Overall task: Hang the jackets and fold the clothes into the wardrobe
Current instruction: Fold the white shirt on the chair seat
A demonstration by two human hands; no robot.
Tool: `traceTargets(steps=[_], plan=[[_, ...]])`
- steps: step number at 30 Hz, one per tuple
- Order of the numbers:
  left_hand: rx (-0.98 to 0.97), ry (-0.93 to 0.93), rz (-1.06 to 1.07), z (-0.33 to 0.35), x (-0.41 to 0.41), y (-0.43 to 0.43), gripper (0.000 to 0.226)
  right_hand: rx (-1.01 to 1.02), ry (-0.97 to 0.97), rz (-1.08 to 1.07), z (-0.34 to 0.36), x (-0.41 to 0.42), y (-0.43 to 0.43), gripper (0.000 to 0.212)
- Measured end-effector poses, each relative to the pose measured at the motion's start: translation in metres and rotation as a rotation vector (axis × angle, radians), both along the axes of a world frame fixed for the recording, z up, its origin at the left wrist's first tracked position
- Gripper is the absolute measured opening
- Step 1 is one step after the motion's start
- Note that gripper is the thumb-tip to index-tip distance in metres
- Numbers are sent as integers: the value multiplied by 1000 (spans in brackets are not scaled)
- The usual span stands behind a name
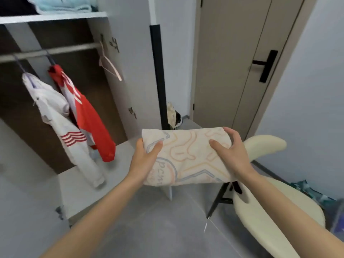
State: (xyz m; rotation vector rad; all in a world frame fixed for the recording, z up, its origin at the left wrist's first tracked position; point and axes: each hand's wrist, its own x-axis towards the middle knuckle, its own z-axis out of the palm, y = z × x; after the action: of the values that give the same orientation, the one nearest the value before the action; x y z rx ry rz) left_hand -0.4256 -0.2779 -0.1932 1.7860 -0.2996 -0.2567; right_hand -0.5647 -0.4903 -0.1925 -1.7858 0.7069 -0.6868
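1. Holding a folded cream garment (188,157) in mid-air, we grip it from both ends: our left hand (147,155) clasps its left edge, thumb on top, and our right hand (232,151) clasps its right edge, fingers (229,133) curled over the far side.
2. Left of our fingers and beyond them stands the open wardrobe (115,75), where a white jacket (61,127) and a red jacket (87,112) hang on the rail (50,51).
3. An empty hanger (109,66) hangs further right on that rail.
4. Above the rail, light blue folded clothes (63,5) lie on the shelf (54,17).
5. Right of our fingers we see a cream chair (264,205).
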Motion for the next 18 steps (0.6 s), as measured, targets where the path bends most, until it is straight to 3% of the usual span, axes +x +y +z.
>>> traceTargets(steps=[9, 18], plan=[[-67, -48, 174, 76, 79, 179, 48, 21, -77, 320, 70, 139, 152, 52], [-155, -216, 377, 183, 183, 255, 41, -73, -239, 541, 185, 285, 218, 57]])
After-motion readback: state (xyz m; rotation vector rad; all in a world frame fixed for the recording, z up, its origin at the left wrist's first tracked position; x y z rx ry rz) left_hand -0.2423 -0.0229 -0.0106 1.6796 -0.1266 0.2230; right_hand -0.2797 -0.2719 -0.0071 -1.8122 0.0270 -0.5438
